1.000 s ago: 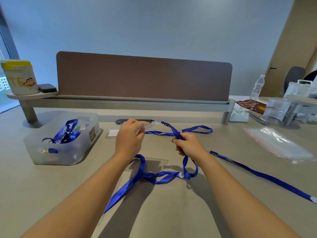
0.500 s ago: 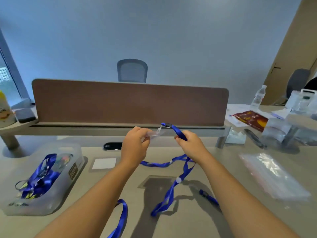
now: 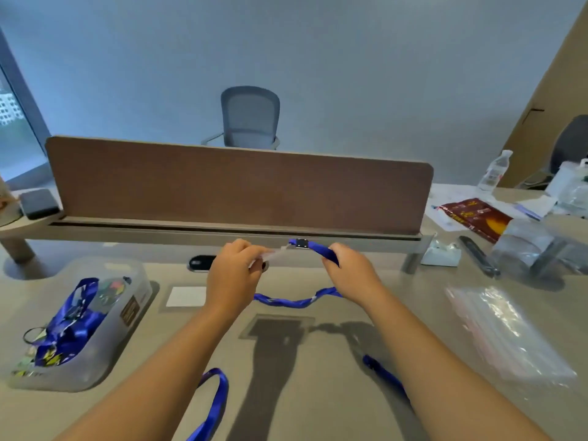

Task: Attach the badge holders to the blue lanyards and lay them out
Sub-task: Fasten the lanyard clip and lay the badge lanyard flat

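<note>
Above the desk, both hands have risen: left hand (image 3: 231, 283) pinches the clear holder (image 3: 276, 253), right hand (image 3: 351, 275) grips the lanyard (image 3: 321, 249) at its clip (image 3: 301, 243), about to join.

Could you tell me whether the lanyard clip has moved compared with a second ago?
Yes. The lanyard clip has risen off the desk and now sits level with the brown divider's base.

On the table (image 3: 318, 393), left of the divider's (image 3: 238, 186) middle, a bin (image 3: 105, 354) holds lanyards (image 3: 68, 326); bags (image 3: 506, 332) lie right; a chair (image 3: 250, 117) stands behind.
</note>
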The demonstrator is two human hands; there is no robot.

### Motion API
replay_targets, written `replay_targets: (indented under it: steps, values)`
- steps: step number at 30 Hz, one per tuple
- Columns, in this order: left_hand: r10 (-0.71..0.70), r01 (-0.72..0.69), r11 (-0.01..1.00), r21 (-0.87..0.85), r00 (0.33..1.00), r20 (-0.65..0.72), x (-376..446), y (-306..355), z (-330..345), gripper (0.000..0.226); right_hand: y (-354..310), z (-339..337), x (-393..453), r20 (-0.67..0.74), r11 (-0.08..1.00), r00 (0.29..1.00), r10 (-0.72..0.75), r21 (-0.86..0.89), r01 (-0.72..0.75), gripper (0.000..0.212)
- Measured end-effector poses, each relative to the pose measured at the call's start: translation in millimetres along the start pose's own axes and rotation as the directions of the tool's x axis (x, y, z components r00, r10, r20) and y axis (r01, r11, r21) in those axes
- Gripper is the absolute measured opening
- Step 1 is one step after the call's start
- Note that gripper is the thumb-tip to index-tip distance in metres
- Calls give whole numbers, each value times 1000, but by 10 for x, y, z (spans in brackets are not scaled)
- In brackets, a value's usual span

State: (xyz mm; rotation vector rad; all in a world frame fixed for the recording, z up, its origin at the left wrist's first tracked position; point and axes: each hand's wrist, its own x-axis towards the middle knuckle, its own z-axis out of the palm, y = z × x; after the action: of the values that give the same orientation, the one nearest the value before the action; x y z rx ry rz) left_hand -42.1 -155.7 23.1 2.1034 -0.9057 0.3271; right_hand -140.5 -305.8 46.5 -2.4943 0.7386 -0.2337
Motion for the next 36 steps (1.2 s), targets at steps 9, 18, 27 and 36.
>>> replay_targets:
  steps: [9, 18, 27, 36]
  values:
    - [-130, 79, 968, 236, 970, 207, -822, -996, 242, 10, 292, 1454, -88, 276, 994, 957, 85, -96, -60, 20]
    - [-280, 31, 856, 517, 867, 412, -1048, -1479, 309, 22, 117, 1906, -263, 298, 933, 951, -80, -314, 177, 53]
    - [-434, 169, 867, 469, 718, 544, -1125, -1755, 370, 62, 368, 2206, -249, 428, 919, 903, 27, -365, 146, 59]
    - [-411, 116, 865, 488, 722, 557, -1107, -1914, 327, 87, 355, 2098, -142, 262, 900, 964, 42, -429, 77, 64]
